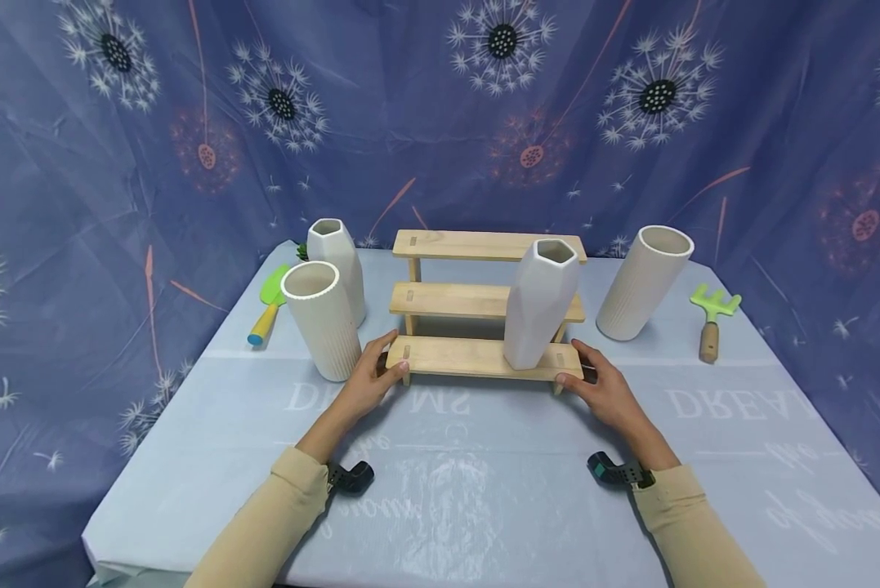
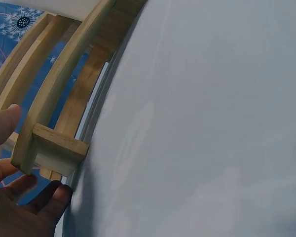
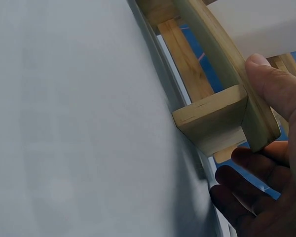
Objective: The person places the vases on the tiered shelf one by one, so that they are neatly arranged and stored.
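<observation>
A three-tier wooden shelf stand [image 1: 447, 357] stands in the middle of the table. At the left end of its lowest board, my left hand [image 1: 368, 377] grips with the thumb on top and fingers beneath. My right hand [image 1: 607, 394] holds the opposite end the same way; in the right wrist view its thumb [image 3: 266, 74] presses the board's top. On the right half of that lowest board stands a white faceted vase [image 1: 538, 306]. Close by my left hand is a white ribbed vase [image 1: 327, 327], upright on the table.
Another faceted white vase [image 1: 340, 265] stands behind the left ribbed one. A second ribbed vase [image 1: 638, 290] is right of the stand. A green trowel [image 1: 265, 314] lies far left, a green hand fork [image 1: 712, 322] far right. A dandelion-print curtain [image 1: 410, 106] hangs behind.
</observation>
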### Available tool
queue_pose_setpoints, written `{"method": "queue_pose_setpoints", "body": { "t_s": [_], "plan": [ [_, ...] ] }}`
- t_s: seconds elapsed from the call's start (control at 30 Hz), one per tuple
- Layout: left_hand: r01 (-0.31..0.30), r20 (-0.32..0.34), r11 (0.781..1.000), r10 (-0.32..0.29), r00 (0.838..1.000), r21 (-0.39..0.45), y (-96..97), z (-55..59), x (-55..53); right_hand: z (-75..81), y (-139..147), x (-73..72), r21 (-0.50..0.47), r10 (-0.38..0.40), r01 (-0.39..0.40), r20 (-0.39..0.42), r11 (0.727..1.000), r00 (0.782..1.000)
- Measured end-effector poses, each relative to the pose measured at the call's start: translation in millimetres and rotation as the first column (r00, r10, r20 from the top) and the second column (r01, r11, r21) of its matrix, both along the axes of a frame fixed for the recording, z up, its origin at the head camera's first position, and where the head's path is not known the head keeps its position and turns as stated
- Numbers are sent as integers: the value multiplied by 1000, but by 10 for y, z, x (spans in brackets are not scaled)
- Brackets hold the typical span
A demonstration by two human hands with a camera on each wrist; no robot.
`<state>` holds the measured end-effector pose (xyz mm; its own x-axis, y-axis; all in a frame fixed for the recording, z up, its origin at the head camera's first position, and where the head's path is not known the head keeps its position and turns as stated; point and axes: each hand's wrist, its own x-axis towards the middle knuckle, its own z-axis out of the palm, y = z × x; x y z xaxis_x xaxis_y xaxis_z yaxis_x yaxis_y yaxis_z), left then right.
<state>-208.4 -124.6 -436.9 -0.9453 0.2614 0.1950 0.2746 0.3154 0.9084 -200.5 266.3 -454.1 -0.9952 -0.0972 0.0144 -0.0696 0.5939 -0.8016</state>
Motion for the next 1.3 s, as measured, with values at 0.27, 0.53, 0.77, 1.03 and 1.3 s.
{"method": "queue_pose_setpoints", "body": {
  "t_s": [0.27,0.53,0.77,1.03,1.3],
  "plan": [
    [-7,12,998,7,1000,54,-41,-141,-14,-5,6,0,-10,4,-4,-8,1000,1000],
    [-31,77,998,27,997,51,-64,-106,120,-18,11,-1,-19,-2,2,-5,1000,1000],
    [-119,67,992,117,991,28,-93,-78,262,-20,5,0,-24,-1,1,-4,1000,1000],
    [-214,52,976,212,976,40,-152,-68,359,-7,-6,10,-24,-2,2,-13,1000,1000],
    [-271,69,958,265,962,89,-234,-34,464,8,-7,13,-20,-7,7,0,1000,1000]
  ]
}}
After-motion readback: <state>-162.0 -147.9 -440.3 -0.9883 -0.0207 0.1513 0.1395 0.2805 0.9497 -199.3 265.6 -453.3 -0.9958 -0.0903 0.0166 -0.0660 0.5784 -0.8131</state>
